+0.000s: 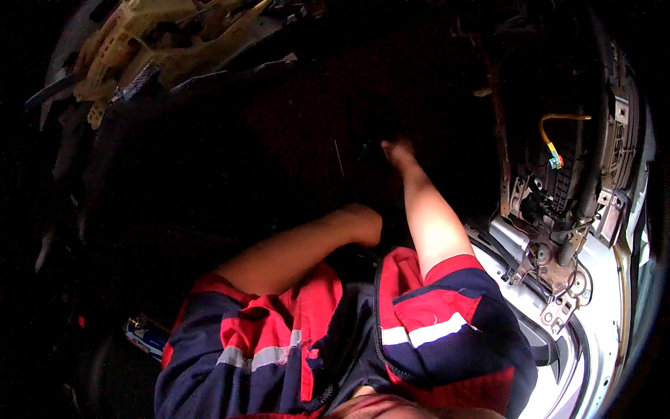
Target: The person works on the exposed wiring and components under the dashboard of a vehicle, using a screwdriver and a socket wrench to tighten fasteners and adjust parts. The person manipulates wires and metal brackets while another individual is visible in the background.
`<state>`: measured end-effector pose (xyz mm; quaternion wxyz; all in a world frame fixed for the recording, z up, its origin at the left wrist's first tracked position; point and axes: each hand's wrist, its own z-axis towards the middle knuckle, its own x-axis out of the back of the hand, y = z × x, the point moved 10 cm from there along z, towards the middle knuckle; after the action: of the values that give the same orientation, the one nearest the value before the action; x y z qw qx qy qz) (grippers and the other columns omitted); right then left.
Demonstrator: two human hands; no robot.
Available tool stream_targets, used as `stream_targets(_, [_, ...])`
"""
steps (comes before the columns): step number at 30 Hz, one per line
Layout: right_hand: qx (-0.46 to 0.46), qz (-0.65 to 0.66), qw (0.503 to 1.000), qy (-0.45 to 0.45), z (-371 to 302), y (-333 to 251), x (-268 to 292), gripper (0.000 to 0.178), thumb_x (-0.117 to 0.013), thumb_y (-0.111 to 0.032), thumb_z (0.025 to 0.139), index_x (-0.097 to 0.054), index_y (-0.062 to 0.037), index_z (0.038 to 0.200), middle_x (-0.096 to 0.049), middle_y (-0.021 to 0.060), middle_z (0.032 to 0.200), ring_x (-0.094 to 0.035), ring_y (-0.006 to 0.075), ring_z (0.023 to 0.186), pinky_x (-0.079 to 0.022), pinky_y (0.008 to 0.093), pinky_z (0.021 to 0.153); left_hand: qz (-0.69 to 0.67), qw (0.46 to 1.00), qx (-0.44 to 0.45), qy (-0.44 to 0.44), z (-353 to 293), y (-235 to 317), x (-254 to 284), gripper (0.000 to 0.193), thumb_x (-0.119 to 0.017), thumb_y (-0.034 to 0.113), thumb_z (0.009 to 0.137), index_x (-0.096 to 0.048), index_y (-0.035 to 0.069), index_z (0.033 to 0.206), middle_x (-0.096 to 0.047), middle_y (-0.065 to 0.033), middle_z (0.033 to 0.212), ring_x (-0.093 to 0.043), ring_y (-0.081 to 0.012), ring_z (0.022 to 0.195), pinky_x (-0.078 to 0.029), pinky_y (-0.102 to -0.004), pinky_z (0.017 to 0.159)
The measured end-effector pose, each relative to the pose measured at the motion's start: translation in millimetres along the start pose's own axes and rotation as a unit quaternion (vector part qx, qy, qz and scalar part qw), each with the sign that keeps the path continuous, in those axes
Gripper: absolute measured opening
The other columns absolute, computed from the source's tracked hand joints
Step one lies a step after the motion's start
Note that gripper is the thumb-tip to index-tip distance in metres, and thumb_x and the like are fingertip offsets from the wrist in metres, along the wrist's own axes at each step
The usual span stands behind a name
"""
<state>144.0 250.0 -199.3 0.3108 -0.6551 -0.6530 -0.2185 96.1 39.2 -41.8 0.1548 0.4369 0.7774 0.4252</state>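
Observation:
My right arm stretches forward into a dark space, and my right hand (pixel 399 153) is small and dim at its end. A faint teal spot lies just left of that hand; I cannot make out what it is, or whether the hand touches it. My left arm is bent across in front of my body. The left hand (pixel 364 225) turns downward close to my jacket, with its fingers lost in shadow. What either hand holds, if anything, does not show. A thin pale line (pixel 339 159) stands in the dark left of the right hand.
At the right is a white vehicle body panel (pixel 601 279) with a metal hinge-like bracket (pixel 555 269). A yellow cable (pixel 544 124) with a coloured connector hangs above it. Yellowish torn foam-like padding (pixel 150 52) sits at the far left. A blue-and-white box (pixel 144 340) lies low at left.

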Motion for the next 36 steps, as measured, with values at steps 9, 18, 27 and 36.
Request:
stream_targets(9, [0.117,-0.026,0.993,-0.002,-10.7,45.3,24.8,0.057,-0.059,-0.034,0.087,-0.044,-0.0060,0.134,-0.049,0.0187,0.134,-0.047,0.0332,0.122,-0.036,0.0376,0.103,-0.042,0.989,-0.048,0.132,-12.6,16.4,30.9,0.028,-0.058,0.018,0.071,-0.070,0.002,0.091,-0.067,-0.0172,0.096,-0.065,-0.0314,0.087,-0.052,-0.0423,0.075])
stream_targets(18, [0.191,-0.020,0.981,0.004,-121.3,-139.4,87.7,0.051,-0.055,-0.037,0.090,-0.049,-0.0036,0.128,-0.054,0.0223,0.124,-0.052,0.0366,0.115,-0.041,0.0389,0.097,0.026,0.987,-0.107,0.121,24.5,14.9,5.5,0.025,-0.058,0.017,0.068,-0.071,0.002,0.084,-0.067,-0.0190,0.088,-0.065,-0.0333,0.079,-0.051,-0.0435,0.071])
stream_targets(27, [0.389,0.220,0.893,-0.045,-254.8,-303.2,134.7,0.031,-0.056,-0.016,0.091,-0.055,0.0013,0.118,-0.064,0.0103,0.106,-0.058,0.0159,0.096,-0.046,0.0281,0.087,0.122,0.978,-0.117,0.123,70.2,14.8,-9.9,0.028,-0.055,0.022,0.074,-0.071,0.004,0.089,-0.068,-0.0172,0.091,-0.064,-0.0320,0.083,-0.050,-0.0436,0.075])
stream_targets(36, [0.482,0.259,0.834,-0.066,-326.1,-376.9,162.5,0.025,-0.056,-0.012,0.091,-0.057,0.0000,0.113,-0.064,0.0066,0.097,-0.058,0.0116,0.090,-0.047,0.0249,0.082,0.057,0.976,-0.157,0.143,44.6,31.5,8.1,0.029,-0.056,0.022,0.074,-0.070,0.004,0.092,-0.067,-0.0168,0.096,-0.064,-0.0309,0.087,-0.050,-0.0433,0.076])
